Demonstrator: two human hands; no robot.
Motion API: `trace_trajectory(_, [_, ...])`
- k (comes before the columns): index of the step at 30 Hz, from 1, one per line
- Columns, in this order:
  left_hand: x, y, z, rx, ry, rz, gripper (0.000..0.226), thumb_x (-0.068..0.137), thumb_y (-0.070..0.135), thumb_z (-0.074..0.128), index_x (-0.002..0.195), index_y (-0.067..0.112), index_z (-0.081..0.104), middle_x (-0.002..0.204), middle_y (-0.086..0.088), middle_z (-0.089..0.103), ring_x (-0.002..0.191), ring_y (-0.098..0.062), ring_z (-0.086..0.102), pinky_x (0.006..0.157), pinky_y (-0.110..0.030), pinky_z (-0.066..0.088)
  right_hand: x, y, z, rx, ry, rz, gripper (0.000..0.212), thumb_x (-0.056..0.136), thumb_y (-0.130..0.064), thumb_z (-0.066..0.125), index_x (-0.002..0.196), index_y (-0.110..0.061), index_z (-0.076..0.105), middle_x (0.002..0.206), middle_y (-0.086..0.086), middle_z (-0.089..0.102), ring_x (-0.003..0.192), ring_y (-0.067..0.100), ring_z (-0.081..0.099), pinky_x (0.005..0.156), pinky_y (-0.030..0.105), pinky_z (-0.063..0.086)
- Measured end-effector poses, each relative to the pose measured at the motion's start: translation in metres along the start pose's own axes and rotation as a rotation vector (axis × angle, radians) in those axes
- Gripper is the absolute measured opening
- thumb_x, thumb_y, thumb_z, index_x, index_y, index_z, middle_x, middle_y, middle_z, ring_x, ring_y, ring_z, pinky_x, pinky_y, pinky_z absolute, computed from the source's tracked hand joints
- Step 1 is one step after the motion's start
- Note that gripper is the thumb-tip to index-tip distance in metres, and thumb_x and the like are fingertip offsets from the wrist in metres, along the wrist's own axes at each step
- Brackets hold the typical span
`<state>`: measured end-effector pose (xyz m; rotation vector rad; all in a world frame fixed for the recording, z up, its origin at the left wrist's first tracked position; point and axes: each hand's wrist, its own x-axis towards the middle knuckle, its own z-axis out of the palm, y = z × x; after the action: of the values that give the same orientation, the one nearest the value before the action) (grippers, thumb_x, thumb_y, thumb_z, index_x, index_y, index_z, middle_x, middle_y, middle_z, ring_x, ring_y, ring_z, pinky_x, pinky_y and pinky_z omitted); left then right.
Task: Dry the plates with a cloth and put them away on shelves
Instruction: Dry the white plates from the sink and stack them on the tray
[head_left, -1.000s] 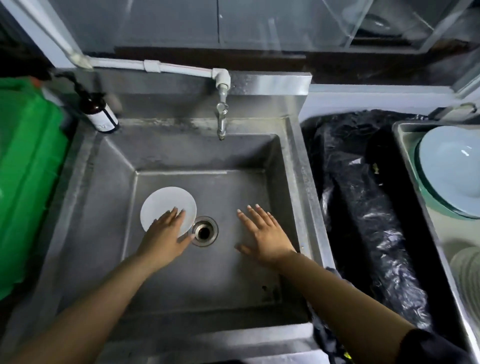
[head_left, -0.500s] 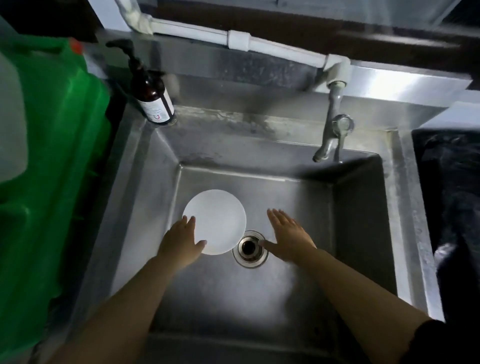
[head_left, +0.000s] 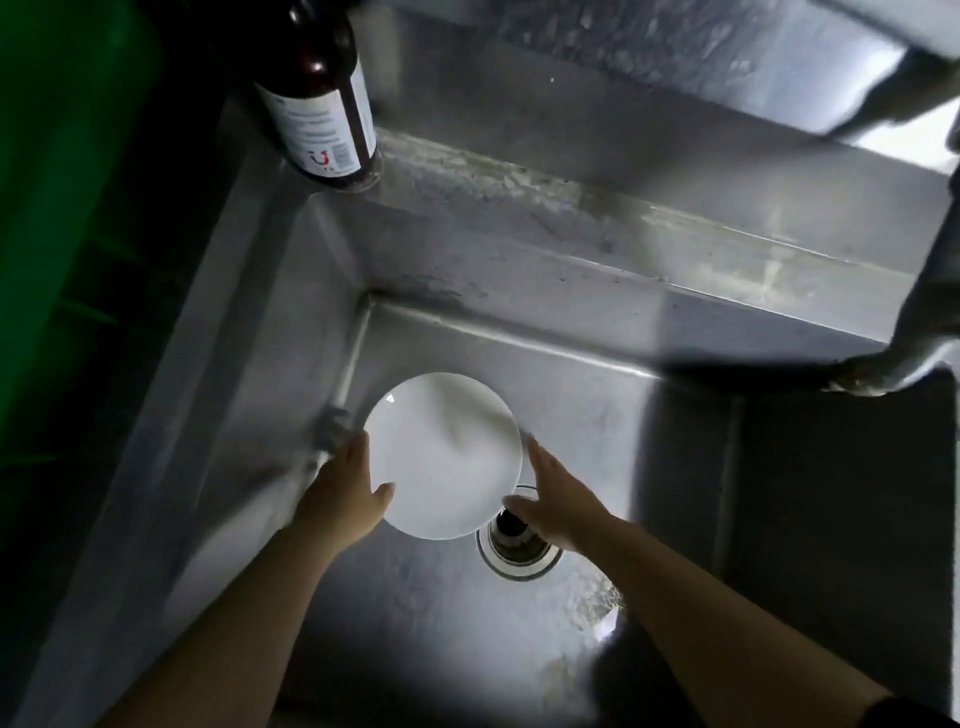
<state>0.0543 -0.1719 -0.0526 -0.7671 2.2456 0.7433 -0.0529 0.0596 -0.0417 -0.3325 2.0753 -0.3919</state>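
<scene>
Two bare forearms enter from the bottom edge, elbows cut off; left hand (head_left: 347, 499) holds the near-left rim of the plate (head_left: 441, 452), thumb laid on its face, fingers hidden beneath; right hand (head_left: 556, 501) lies against the plate's right rim with fingers straight, its thumb near the lower edge; whether that hand bears weight cannot be told. One white plate, in the sink (head_left: 597, 322) basin, partly covering one drain (head_left: 519, 545); its far edge is blurred. One brown bottle (head_left: 319, 98) stands on the far-left sink corner, top cut off; one green container (head_left: 57, 156) at left, mostly dark.
</scene>
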Motion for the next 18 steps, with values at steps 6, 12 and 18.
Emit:
trace_trajectory(6, [0.003,0.005,0.016,-0.237,0.081,-0.085,0.069,0.088,0.027,0.065,0.146,0.011,0.029,0.142,-0.009,0.045,0.127,-0.029,0.047,0.097,-0.038,0.043,0.024,-0.013,0.011,0.238,-0.046,0.029,0.096,0.091,-0.035,0.065,0.156,-0.023,-0.005,0.162,-0.001,0.014,0.145,0.023,0.026,0.117,0.038,0.026])
trace_trajectory(12, [0.012,0.008,-0.003,-0.569,0.007,-0.282,0.087,0.059,0.038,0.067,0.14,0.019,0.04,0.13,-0.002,0.059,0.113,-0.026,0.059,0.094,-0.042,0.051,0.026,-0.004,0.0,0.48,-0.054,0.118,0.113,0.076,-0.021,0.08,0.156,-0.027,0.0,0.149,0.004,0.039,0.134,0.024,0.042,0.111,0.039,0.036])
trace_trajectory(18, [-0.011,0.018,-0.006,-0.468,0.052,-0.144,0.044,0.08,0.021,0.073,0.119,0.011,0.055,0.112,0.001,0.061,0.103,-0.021,0.059,0.091,-0.036,0.051,-0.012,0.001,-0.012,0.335,0.099,0.049,0.072,0.089,-0.012,0.064,0.15,-0.025,0.03,0.129,0.004,0.05,0.11,0.02,0.054,0.093,0.031,0.045])
